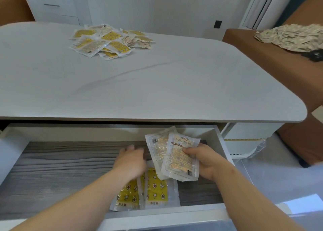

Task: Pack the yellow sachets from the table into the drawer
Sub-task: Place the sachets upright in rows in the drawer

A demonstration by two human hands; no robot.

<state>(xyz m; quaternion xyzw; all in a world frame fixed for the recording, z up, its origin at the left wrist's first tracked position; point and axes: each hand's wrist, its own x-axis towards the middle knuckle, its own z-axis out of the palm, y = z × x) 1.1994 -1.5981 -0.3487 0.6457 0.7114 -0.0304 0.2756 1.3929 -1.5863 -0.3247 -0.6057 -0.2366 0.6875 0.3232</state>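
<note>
The drawer (pixel 52 169) stands pulled out under the table's front edge, its floor grey wood grain. Two yellow sachets (pixel 153 187) with star prints lie flat side by side in its right half. My right hand (pixel 204 161) is shut on two more sachets (pixel 176 159), held back side up above the drawer's right part. My left hand (pixel 131 159) lies palm down inside the drawer, fingers spread, over the upper edge of the lying sachets. A pile of several yellow sachets (pixel 108 40) rests far back on the white table (pixel 157 84).
A brown sofa (pixel 279 59) with a crumpled patterned cloth (pixel 293 37) stands right of the table. A white cabinet (pixel 56 7) with more sachets on top stands at the back left. The drawer's left half shows bare wood.
</note>
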